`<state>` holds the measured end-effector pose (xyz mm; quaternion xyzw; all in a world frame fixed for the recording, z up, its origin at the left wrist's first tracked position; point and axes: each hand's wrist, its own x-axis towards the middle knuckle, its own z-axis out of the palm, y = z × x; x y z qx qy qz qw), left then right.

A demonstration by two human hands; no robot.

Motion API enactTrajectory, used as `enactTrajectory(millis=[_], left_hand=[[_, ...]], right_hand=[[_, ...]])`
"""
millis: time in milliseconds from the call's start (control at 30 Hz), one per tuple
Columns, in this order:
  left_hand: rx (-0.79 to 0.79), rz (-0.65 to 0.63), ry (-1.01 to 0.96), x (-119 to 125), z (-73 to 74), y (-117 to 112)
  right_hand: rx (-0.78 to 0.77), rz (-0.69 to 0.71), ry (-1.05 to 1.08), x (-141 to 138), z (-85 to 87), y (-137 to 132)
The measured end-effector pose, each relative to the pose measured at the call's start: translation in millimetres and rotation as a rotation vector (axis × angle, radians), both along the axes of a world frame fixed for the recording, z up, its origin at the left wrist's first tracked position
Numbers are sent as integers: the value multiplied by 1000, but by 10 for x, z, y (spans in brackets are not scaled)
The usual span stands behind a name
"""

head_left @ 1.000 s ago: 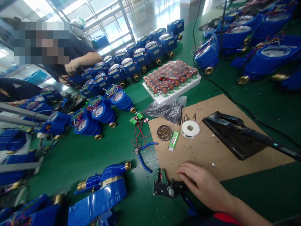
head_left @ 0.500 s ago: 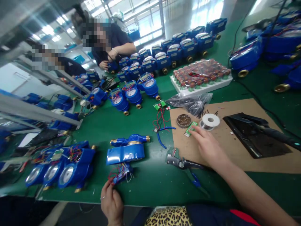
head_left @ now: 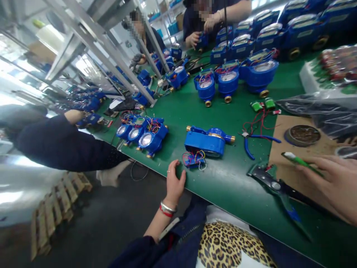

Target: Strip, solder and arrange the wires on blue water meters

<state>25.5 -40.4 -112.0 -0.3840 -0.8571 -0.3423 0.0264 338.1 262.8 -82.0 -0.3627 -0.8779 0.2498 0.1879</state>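
Note:
My right hand [head_left: 333,182] pinches a small green circuit board [head_left: 302,163] above the cardboard mat [head_left: 281,175]. My left hand [head_left: 176,182] is at the bench's front edge, thumb and fingers apart, holding nothing. Just beyond its fingertips is a small blue module with loose red, yellow and white wires [head_left: 195,160]. That module rests against a blue water meter [head_left: 205,143], which lies on its side with brass ends. Between my hands are a wire stripper [head_left: 275,185] and blue-handled pliers [head_left: 248,143].
Green batteries with red leads [head_left: 262,105] lie behind the pliers. A round tin [head_left: 302,135] stands on the cardboard. More blue meters [head_left: 146,139] stand at left and in back rows. Metal posts [head_left: 111,59] rise at the left. A co-worker's sleeve [head_left: 64,141] is at far left.
The view has swung left. My left hand has let go of the wired module and opened. My right hand has lifted the green board from beside the tin, tilting it.

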Motion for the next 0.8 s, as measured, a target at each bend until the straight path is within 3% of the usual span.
enactTrajectory(millis=[33,133,200,267,433,567,800], left_hand=[[-8,-33,-64,4,38,-1],[-21,-127,-215,-18,106,42],[-1,-143,-245,-50,115,110],[39,-144,-262,-78,112,185],[59,-182,-292,-162,139,249],[36,-241,-306,-379,269,223],[9,-495,-309,-882,554,378]], right_hand=[[31,13,-37,-101,102,-157],[-307,111,24,-502,299,-653],[-529,274,27,-781,315,-913],[-600,301,97,-1010,268,-1070],[-740,330,220,-1309,132,-1164],[-784,284,195,-1434,66,-1230],[-1226,200,280,-1669,62,-1365]])
